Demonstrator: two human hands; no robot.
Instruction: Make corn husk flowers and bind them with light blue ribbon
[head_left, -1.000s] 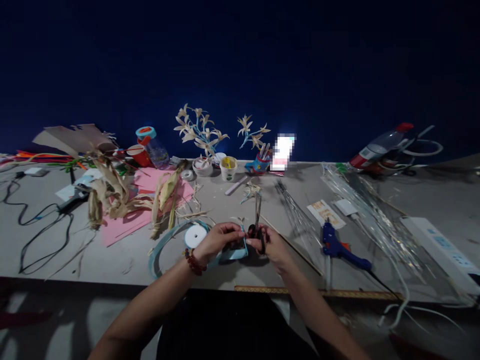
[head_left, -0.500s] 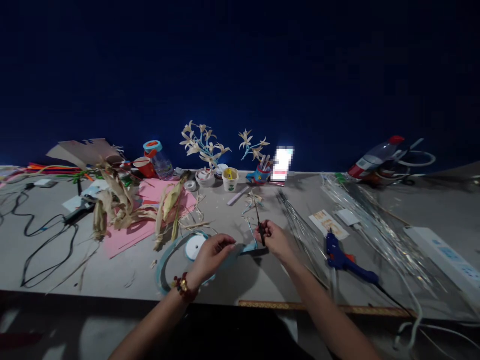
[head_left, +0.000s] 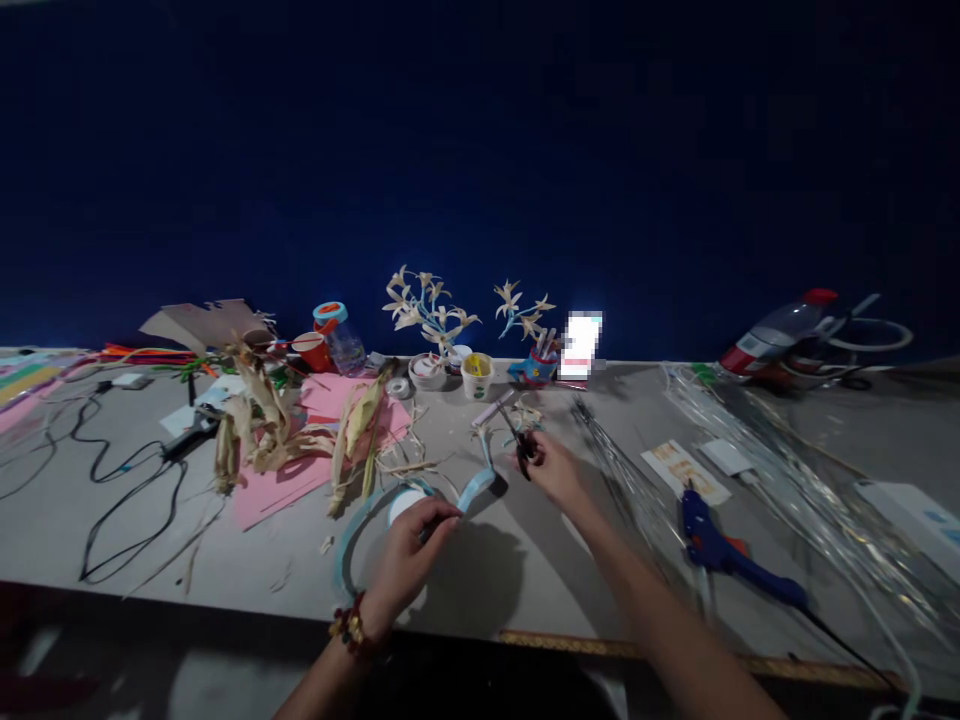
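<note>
My left hand, with a beaded bracelet at the wrist, pinches a strip of light-blue tape between thumb and fingertips. From there the strip runs away to a small pale flower stem, which touches the scissors' tip area in view. In my right hand is a pair of dark-handled scissors, blades pointing away to the upper left. Partly hidden behind my left hand lies a white tape spool, with a loose loop of light-blue tape curving around it.
Dried corn husks lie on pink paper at left. Finished flower sprigs stand at the back beside small tubs. A blue glue gun, metal wires and clear plastic-wrapped strips occupy the right.
My left hand let go near the stem, drew back toward me, and now pinches the tape, stretching it. My right hand has kept the scissors and shifted slightly right. The view has tilted up.
</note>
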